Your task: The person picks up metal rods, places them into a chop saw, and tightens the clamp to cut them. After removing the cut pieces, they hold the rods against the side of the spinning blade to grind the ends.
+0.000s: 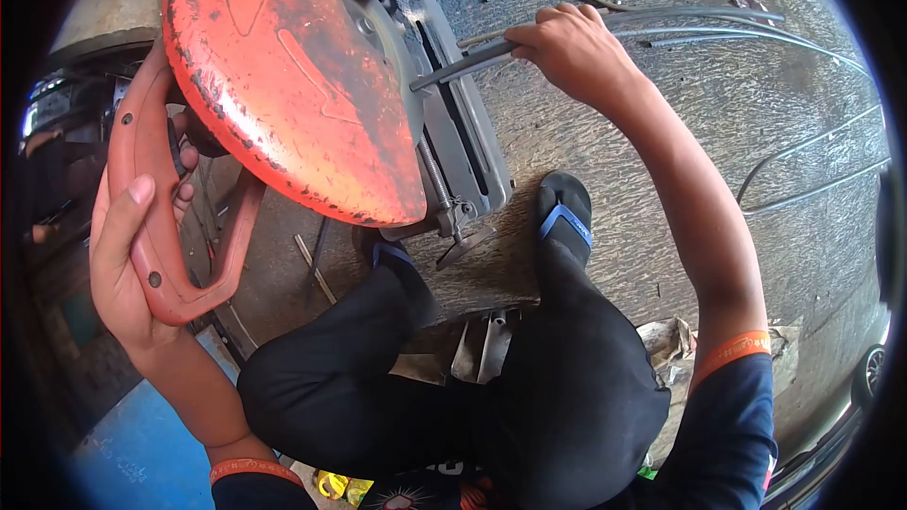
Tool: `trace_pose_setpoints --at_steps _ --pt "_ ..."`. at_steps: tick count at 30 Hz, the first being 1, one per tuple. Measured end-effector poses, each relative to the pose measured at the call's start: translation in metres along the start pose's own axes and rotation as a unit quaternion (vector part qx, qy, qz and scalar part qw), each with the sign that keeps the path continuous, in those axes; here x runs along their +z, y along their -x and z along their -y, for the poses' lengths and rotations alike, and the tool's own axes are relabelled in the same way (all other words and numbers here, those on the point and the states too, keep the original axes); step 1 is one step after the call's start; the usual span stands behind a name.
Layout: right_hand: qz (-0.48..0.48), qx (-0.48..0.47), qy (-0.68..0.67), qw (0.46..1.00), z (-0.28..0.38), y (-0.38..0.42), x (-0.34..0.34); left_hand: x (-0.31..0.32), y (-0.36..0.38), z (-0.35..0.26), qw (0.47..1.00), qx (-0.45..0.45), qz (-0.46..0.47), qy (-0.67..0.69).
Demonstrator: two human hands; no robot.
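Left hand (128,255) fingers wrapped around saw handle (156,217), right hand (567,52) gripping metal rod (472,61)

The red guard (293,76) hides most of the cutting disc (378,28); the rods (718,24) run off toward two o'clock; the left hand (128,255) covers part of the handle (156,217).

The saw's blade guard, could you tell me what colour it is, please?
Orange-red with scuffed, worn paint, on the blade guard; the head view shows it.
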State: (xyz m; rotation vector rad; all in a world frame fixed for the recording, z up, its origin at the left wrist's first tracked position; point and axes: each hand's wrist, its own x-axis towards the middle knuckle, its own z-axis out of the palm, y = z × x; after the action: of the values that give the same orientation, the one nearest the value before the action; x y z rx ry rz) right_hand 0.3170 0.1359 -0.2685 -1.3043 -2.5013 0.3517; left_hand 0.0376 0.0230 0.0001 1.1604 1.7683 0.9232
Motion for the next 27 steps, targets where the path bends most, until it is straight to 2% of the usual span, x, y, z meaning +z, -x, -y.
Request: trace_pose_setpoints --at_steps 7,17,19,23,26,27 --pt "0.040 0.040 -0.042 0.998 0.005 -0.001 -0.002 -0.001 0.001 0.001 1.000 0.002 -0.014 0.001" --pt "0.036 0.036 -0.044 0.998 0.005 0.004 -0.002 -0.004 0.000 0.001 1.000 0.000 0.014 0.004" --pt "-0.008 0.005 -0.028 1.000 0.003 0.005 0.002 -0.004 0.000 0.000 1.000 0.000 0.016 0.004" --pt "-0.025 -0.019 -0.023 0.999 0.005 0.012 -0.001 -0.003 0.000 0.000 1.000 -0.003 0.010 0.001" --pt "0.120 0.059 -0.128 0.983 0.012 0.024 -0.005 -0.001 0.000 0.000 1.000 0.004 0.001 0.002" --pt "0.122 0.076 -0.166 0.976 0.015 0.032 0.002 0.000 0.000 -0.001 1.000 0.002 0.009 0.001"
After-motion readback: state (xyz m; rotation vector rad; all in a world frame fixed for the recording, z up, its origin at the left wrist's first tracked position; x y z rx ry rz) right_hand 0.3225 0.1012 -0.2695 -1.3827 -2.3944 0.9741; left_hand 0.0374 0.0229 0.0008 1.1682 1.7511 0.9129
